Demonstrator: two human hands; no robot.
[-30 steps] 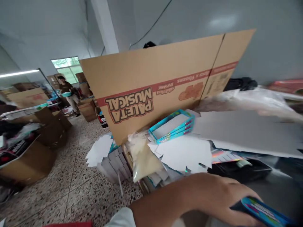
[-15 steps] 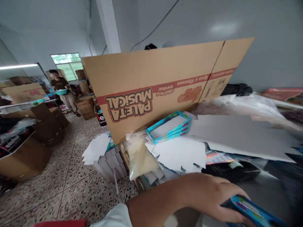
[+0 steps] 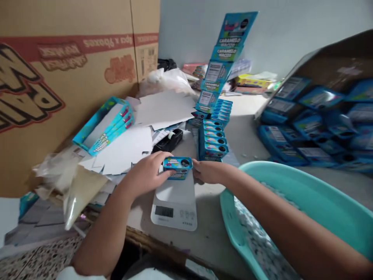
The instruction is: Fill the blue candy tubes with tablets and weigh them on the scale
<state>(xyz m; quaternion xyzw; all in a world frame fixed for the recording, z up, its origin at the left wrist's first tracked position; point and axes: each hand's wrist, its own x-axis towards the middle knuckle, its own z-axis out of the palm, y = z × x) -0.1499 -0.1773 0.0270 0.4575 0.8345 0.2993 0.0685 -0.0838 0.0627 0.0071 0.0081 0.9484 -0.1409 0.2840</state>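
Currently left hand (image 3: 147,173) grips blue box (image 3: 177,167) over white scale's (image 3: 175,198) far end. Right hand (image 3: 210,172) at box's right end, grip unclear. Pale table (image 3: 210,223): teal basin (image 3: 305,186) right, cardboard sheet (image 3: 96,19) left; grey wall (image 3: 186,35) behind.

The little box (image 3: 177,174) is bright blue with white letters and a black spot. The scale (image 3: 176,194) is white with a dark grey screen (image 3: 164,211). The tub (image 3: 329,202) is minty blue-green. The big cardboard (image 3: 113,19) is brown with a red stripe, and the floor (image 3: 48,258) is speckled.
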